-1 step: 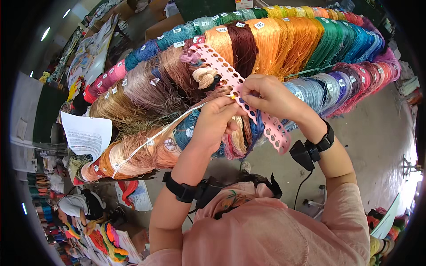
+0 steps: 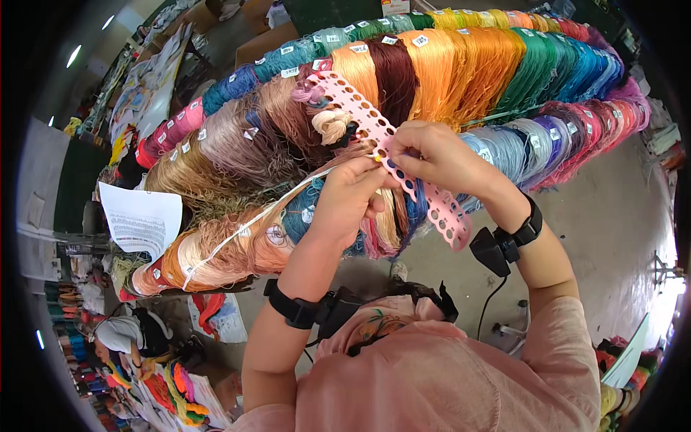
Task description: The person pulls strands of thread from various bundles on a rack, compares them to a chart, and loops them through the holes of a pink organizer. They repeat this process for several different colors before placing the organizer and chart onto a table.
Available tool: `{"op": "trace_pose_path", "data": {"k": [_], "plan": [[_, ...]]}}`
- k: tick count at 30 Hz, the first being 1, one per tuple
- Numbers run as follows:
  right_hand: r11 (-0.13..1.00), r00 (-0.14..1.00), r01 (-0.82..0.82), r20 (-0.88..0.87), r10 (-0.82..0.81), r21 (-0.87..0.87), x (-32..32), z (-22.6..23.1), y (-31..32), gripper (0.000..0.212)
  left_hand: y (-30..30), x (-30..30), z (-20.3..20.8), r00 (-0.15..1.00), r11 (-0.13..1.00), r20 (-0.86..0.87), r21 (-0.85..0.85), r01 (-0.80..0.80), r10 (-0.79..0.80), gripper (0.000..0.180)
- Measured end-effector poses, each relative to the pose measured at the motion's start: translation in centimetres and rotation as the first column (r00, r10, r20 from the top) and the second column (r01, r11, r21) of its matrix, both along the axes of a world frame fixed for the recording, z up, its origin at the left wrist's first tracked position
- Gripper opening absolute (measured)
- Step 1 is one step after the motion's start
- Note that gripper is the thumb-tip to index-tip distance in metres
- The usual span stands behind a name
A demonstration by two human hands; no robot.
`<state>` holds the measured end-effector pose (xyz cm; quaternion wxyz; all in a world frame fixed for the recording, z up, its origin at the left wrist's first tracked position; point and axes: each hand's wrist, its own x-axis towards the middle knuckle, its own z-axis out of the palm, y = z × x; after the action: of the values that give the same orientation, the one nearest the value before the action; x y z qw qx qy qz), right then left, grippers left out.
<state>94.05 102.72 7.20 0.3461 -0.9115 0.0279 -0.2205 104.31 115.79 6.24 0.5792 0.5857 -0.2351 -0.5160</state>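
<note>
Basically, the pink perforated thread card [image 2: 360,108] sits over the thread hanks [image 2: 446,72]; looks light, bendy, so hold its edges. Left hand [image 2: 349,191] pinches tan strands [image 2: 356,154] beside it; right hand [image 2: 435,155] curls over it, grip hidden. Strands probably soft, slippery: pinch near holes.

My left hand [image 2: 351,191] meets a pink perforated card [image 2: 448,214] midway along its left edge, beside brownish threads [image 2: 354,155]; my right hand [image 2: 440,157], fingers curled, overlaps the card's right edge, above colourful hanging skeins [image 2: 439,83].

Pink card [image 2: 446,214] partly hidden behind right fingers [image 2: 419,165].
</note>
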Motion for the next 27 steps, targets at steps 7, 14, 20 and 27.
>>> {"op": "trace_pose_path", "data": {"k": [7,14,20,27], "plan": [[0.999,0.999,-0.029,-0.024,0.029,0.027,-0.2,-0.8,-0.2,0.013,0.3,-0.5,-0.8,0.986,0.996,0.139,-0.025,-0.086,0.088,0.014],[0.993,0.988,-0.066,-0.136,0.079,0.097,-1.1,-1.0,0.7,0.014,3.9,0.4,0.3,0.795,0.958,-0.606,-0.218,-0.187,0.017,0.022],[0.973,0.981,-0.093,-0.15,0.126,0.21,-1.3,-1.4,1.3,0.014,4.1,0.9,-0.1,0.783,0.945,-0.598,-0.324,-0.039,-0.172,0.027],[0.936,0.98,-0.03,-0.173,0.097,0.352,-1.6,-1.4,1.1,0.011,4.8,-0.1,0.6,0.594,0.945,-0.8,-0.124,-0.302,0.085,0.026]]}}
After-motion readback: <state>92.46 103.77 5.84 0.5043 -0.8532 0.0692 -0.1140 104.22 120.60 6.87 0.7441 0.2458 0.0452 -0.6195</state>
